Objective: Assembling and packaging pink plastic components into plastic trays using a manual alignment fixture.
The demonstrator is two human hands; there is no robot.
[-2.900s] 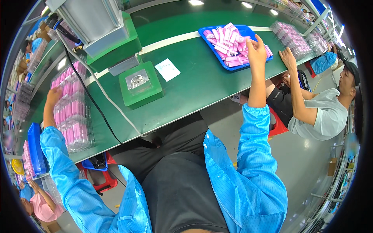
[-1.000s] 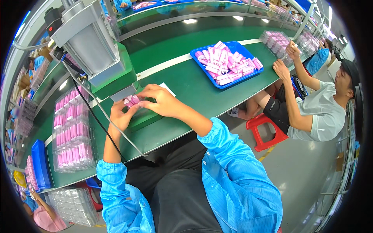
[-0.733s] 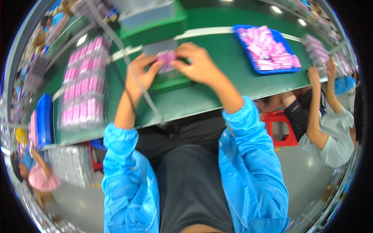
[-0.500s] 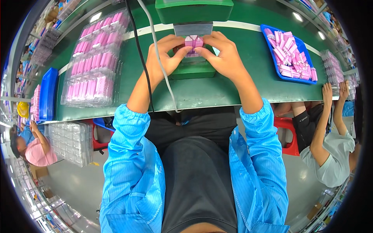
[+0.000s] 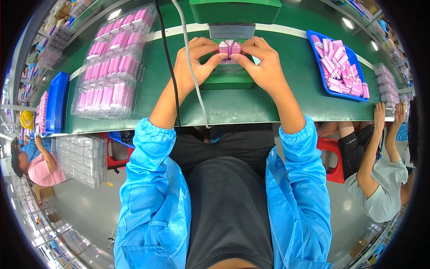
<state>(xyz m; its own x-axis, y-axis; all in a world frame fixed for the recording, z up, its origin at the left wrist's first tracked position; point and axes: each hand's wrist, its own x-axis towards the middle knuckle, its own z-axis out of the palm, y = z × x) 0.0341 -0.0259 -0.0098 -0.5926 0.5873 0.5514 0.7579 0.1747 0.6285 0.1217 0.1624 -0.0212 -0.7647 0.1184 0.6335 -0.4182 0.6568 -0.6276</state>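
Note:
Pink-wrapped blocks with white ends (image 5: 230, 47) stand side by side at a green fixture. My left hand (image 5: 193, 65) grips them from the left, thumb in front and fingers curled behind. From the right, my right hand (image 5: 265, 65) holds them the same way, and the two thumb tips nearly meet at the front. Beneath the hands is the green base (image 5: 227, 81) of the fixture. Behind the blocks sits a grey metal block (image 5: 231, 31), under a larger green housing (image 5: 235, 12). The far sides of the blocks are hidden by my fingers.
Clear plastic trays (image 5: 134, 96) of pink blocks stand at left, beside blue trays (image 5: 57, 103). A blue tray (image 5: 329, 85) of loose pink blocks lies at right. Black (image 5: 166, 49) and white (image 5: 190, 58) cables hang across my left arm. Co-workers sit on both sides.
The whole view has shifted slightly, with the bench and fixture appearing further right. Both hands keep their grip on the pink blocks at the fixture.

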